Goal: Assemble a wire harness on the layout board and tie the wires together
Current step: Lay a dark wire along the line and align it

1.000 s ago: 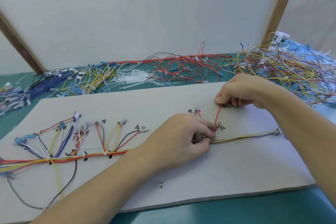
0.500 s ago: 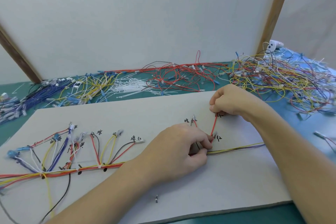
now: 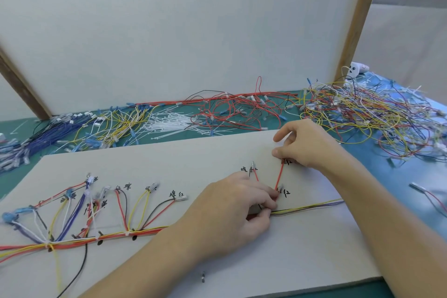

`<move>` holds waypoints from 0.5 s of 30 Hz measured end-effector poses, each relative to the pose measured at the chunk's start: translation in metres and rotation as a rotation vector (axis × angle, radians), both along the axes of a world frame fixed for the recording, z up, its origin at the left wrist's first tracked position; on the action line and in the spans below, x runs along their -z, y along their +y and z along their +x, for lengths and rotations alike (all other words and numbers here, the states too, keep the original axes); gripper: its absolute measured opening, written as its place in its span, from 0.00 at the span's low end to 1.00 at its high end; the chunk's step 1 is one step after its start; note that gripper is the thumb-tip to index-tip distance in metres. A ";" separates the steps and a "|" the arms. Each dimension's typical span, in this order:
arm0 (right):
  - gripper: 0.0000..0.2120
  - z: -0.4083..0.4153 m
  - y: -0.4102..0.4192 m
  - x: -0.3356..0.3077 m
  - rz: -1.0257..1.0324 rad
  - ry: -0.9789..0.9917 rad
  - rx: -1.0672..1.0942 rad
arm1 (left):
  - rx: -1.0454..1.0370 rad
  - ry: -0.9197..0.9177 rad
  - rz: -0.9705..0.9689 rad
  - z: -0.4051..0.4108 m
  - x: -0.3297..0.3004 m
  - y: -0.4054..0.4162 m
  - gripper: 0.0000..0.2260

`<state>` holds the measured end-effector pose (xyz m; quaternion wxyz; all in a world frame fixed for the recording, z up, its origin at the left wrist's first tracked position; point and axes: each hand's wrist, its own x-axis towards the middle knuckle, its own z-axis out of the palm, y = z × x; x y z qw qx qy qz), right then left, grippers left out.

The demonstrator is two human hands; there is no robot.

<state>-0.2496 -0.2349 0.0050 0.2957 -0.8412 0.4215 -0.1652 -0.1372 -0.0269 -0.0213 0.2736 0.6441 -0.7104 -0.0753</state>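
Observation:
A grey layout board (image 3: 217,152) lies flat with handwritten marks on it. Along it runs a wire harness (image 3: 108,237) of red, yellow, blue and black wires, with branches fanning up to small connectors at the left. My left hand (image 3: 232,213) pinches the bundle near the board's middle, where it continues right as a thin bundle (image 3: 309,208). One red wire (image 3: 279,176) rises from that spot to my right hand (image 3: 304,145), which pinches its upper end against the board. My right index finger sticks out to the left.
Behind the board lie loose blue wires (image 3: 48,133), yellow wires (image 3: 121,126), white cable ties (image 3: 169,123), red wires (image 3: 237,109) and a big tangled heap (image 3: 375,116) at the right. A small pin (image 3: 202,277) stands near the board's front edge. A white partition (image 3: 193,31) closes the back.
The view has shifted, so board and hands sit lower in frame. My right index finger has lifted and points left. My left hand keeps its pinch on the bundle.

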 end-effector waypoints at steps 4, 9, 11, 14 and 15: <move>0.09 0.004 0.006 0.000 -0.084 -0.009 -0.146 | 0.013 0.015 0.016 0.002 0.000 0.000 0.09; 0.08 -0.003 0.002 -0.008 -0.128 0.033 -0.202 | 0.022 0.037 0.019 0.002 0.000 -0.001 0.07; 0.09 -0.007 0.001 -0.010 -0.107 0.000 -0.211 | 0.021 0.046 0.030 0.003 0.001 -0.001 0.07; 0.11 -0.009 0.002 -0.012 -0.019 -0.036 -0.261 | 0.019 0.069 0.036 0.004 0.001 -0.001 0.08; 0.12 -0.009 0.003 -0.012 0.001 -0.013 -0.276 | 0.014 0.072 0.036 0.004 0.001 -0.001 0.08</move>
